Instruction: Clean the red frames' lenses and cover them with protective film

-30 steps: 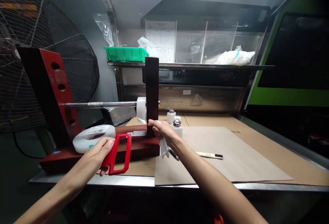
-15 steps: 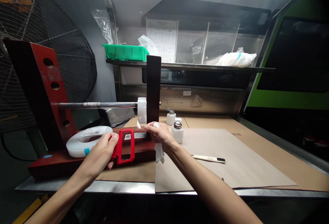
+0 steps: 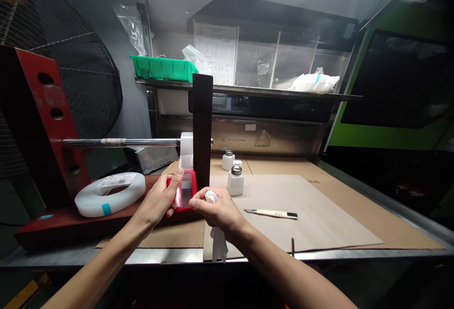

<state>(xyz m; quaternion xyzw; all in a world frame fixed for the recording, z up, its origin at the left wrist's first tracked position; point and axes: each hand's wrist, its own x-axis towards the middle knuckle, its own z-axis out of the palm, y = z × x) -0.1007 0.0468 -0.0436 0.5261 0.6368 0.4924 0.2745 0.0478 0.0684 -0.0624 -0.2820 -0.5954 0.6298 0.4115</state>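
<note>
My left hand (image 3: 159,201) grips a red rectangular frame (image 3: 185,191) by its left side and holds it upright above the dark red wooden base (image 3: 67,218). A clear or pale film fills the frame's opening. My right hand (image 3: 214,210) is closed on a crumpled white wipe (image 3: 217,240), whose tail hangs below the palm, and its fingers touch the frame's lower right corner. Behind the frame stands a dark upright post (image 3: 202,134) with a metal rod (image 3: 120,142) running left to a red upright (image 3: 42,110).
A white tape roll (image 3: 109,194) lies on the base. Two small white pump bottles (image 3: 234,179) stand on the brown paper (image 3: 301,210), with a craft knife (image 3: 271,213) nearby. A green bin (image 3: 161,69) sits on the back shelf. A wire fan guard (image 3: 71,58) stands at left.
My left hand carried the red frame rightward and turned it upright. My right hand left the dark post and came down to the frame with the wipe.
</note>
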